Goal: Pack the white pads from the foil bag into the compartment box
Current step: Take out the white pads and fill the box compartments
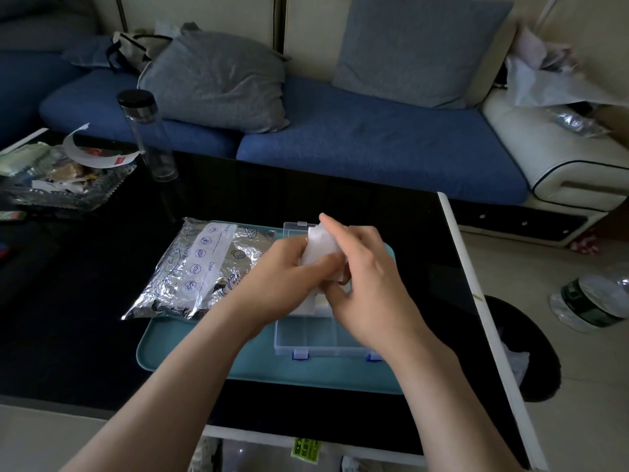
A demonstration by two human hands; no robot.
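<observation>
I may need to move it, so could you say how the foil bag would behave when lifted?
The foil bag is creased and lies slumped partly over the edge of the teal tray, so it would probably sag rather than hold its shape. Its shiny film may be slippery.

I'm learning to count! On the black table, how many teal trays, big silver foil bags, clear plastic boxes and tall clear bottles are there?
Flat teal tray: 1
Big crinkled silver foil bag: 1
Clear plastic compartment box: 1
Tall clear bottle with black lid: 1
Total: 4
</observation>
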